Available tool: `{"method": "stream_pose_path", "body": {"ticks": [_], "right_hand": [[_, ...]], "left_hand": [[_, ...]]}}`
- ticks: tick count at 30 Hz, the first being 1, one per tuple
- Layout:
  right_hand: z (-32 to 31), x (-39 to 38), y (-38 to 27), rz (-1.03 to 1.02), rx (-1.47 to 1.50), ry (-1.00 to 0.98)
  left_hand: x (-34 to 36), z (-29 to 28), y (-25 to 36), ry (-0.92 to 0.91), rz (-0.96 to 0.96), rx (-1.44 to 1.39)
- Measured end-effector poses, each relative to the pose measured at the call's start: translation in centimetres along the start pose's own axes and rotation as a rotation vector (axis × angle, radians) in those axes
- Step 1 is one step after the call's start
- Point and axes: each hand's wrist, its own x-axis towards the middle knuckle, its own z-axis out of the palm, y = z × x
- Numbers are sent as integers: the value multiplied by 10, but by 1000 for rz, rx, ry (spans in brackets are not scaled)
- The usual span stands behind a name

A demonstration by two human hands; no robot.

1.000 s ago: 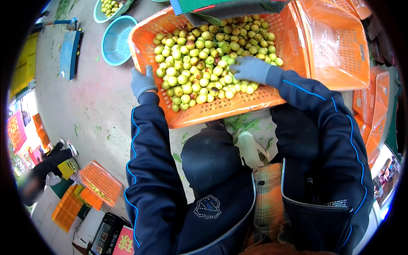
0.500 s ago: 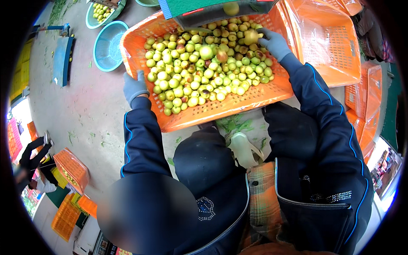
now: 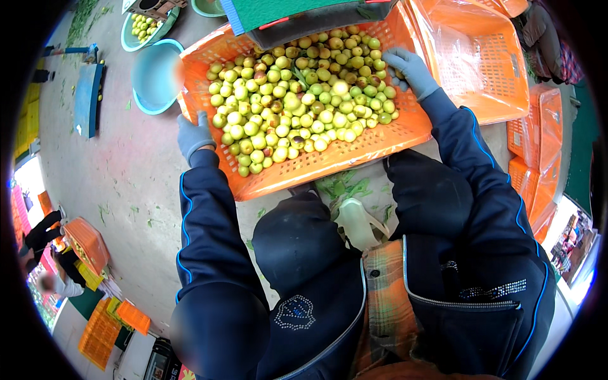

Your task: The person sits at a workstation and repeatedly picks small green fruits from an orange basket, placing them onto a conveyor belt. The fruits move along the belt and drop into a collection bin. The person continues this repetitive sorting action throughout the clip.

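A large orange plastic crate, lined with clear film, lies in front of me. It holds many round yellow-green fruits, some with brown patches. My left hand, in a grey glove, grips the crate's left wall, thumb on the inner side. My right hand, also grey-gloved, is inside the crate at its right end. Its fingers stretch over the edge of the fruit pile, slightly bent and open, with no fruit visibly held; the undersides of the fingers are hidden.
A chute with a green top overhangs the crate's far side. More orange crates stand at the right. A blue basin and a basket of fruit sit at the far left. A pale green stool is between my legs.
The fruit at the chute's edge and the one by my right fingertips are gone from those places. My right hand has come slightly nearer; the left stays on the crate wall.
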Motion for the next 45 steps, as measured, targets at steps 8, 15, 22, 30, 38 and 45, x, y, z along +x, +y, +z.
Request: {"method": "stream_pose_path", "body": {"ticks": [8,15,22,30,38,45], "right_hand": [[-18,-10,7,-63,418,-91],[-83,59,-48,-67,563,89],[-175,137,-193,-671,453,367],[-42,-10,-10,-456,-79,265],[-16,-49,67,-789,-1022,135],[29,-11,52,-889,-834,-83]], "left_hand": [[0,4,-22,92,60,-151],[3,8,-5,47,39,-190],[1,10,-8,54,65,-62],[-1,-5,-3,15,7,-69],[-6,-5,9,-9,-15,-82],[-3,-4,5,13,-3,-28]]}}
